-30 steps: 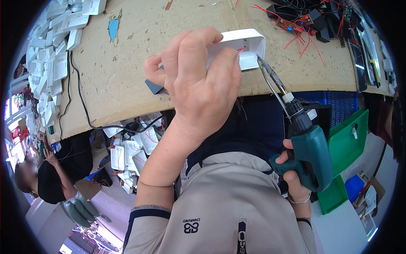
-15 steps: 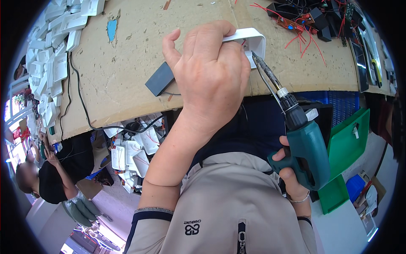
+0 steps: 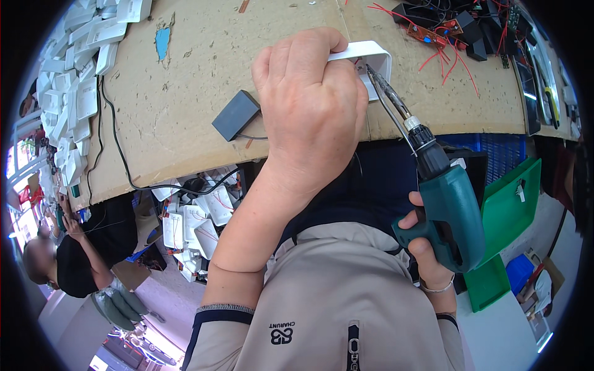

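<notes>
My left hand is closed round a white plastic case above the table and hides much of it. The case's open side faces right, with a bit of red wire inside. My right hand grips the handle of a dark green soldering gun, which has a thin feed tube beside its metal shaft. The dark tip reaches into the opening of the case; whether it touches anything inside cannot be made out. Just left of my left hand, a dark grey box with a cable lies on the table.
White cases are heaped at the table's left, beside a black cable. Boards with red wires lie at the far right. More white parts sit below the table edge, green trays on the right. Another person works at left.
The soldering gun's tip has shifted slightly up and left, deeper into the case. My left hand's raised outer finger has folded in towards the others.
</notes>
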Demonstrator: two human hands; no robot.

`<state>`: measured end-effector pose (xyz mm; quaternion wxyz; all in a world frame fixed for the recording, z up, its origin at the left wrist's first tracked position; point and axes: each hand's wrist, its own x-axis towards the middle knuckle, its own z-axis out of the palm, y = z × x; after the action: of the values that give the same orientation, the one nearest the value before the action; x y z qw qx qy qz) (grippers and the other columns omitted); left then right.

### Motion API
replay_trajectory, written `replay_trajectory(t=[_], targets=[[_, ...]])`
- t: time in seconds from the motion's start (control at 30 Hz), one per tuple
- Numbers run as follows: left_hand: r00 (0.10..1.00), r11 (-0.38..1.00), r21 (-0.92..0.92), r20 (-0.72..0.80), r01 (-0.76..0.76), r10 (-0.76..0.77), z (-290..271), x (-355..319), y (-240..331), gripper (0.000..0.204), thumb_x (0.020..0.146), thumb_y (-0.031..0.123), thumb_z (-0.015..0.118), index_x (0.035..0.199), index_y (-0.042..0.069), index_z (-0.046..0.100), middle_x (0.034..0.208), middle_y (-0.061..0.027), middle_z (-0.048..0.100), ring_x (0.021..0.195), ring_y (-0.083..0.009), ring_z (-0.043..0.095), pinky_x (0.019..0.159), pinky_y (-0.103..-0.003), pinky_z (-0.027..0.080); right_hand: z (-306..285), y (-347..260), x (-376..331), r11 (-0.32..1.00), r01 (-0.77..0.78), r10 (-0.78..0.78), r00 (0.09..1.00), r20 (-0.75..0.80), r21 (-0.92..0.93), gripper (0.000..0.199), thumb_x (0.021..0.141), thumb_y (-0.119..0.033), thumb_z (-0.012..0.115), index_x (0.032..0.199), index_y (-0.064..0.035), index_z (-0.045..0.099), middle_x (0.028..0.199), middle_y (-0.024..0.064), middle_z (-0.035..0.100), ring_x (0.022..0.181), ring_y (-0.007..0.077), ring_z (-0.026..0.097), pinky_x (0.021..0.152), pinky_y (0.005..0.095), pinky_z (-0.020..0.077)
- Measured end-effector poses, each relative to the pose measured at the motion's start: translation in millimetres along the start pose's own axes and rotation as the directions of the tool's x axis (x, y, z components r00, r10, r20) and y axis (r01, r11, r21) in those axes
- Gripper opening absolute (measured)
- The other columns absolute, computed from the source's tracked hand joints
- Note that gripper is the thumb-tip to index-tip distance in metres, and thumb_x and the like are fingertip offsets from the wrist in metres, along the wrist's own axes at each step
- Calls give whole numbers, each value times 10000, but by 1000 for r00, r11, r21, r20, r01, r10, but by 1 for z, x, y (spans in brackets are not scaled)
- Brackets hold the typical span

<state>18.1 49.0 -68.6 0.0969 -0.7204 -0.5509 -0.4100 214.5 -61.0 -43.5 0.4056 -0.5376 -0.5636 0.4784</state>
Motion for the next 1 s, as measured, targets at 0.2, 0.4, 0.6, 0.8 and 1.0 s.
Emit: replay_trajectory(t=[0.2, 0.4, 0.6, 0.8, 1.0], targets=[[1000, 999, -40, -20, -8, 7, 5, -3, -2, 65, 582, 19, 607, 628, 12, 562, 861, -68, 544, 766, -223, 506, 707, -342, 359, 0, 2, 2, 999, 12, -14, 998, 53, 42, 655, 694, -232, 737, 1178, 72, 418, 903, 134, 610, 716, 165, 609, 630, 265, 501], [999, 996, -93, -32, -10, 7, 7, -4, -4, 65, 590, 12, 575, 621, 2, 519, 874, -74, 516, 763, -230, 474, 721, -361, 333, 0, 4, 3, 996, 10, -15, 999, 47, 92, 707, 682, -158, 747, 1222, 81, 357, 975, 156, 587, 732, 158, 602, 634, 259, 515], [999, 995, -103, -37, -5, 1, 7, -4, -4, 55, 599, 9, 568, 619, 1, 518, 869, -72, 515, 755, -225, 471, 712, -357, 327, 1, 1, 5, 999, 31, -34, 997, 76, 37, 667, 686, -156, 743, 1189, 102, 390, 953, 139, 588, 714, 143, 596, 621, 237, 500], [999, 995, -95, -44, -8, 4, 7, -4, -4, 61, 597, 9, 570, 613, 2, 512, 865, -71, 515, 753, -223, 471, 706, -354, 325, 3, -2, 7, 999, 10, -11, 999, 33, 38, 642, 685, -173, 747, 1161, 112, 423, 893, 115, 590, 683, 121, 585, 609, 226, 489], [999, 996, -92, -43, -11, 7, 8, -4, -4, 59, 592, 3, 565, 611, 2, 509, 864, -71, 515, 749, -224, 469, 707, -354, 325, 2, -2, 5, 999, 22, -21, 1000, 17, -43, 697, 672, -216, 759, 1175, 120, 413, 817, 86, 595, 643, 110, 579, 588, 210, 482]])
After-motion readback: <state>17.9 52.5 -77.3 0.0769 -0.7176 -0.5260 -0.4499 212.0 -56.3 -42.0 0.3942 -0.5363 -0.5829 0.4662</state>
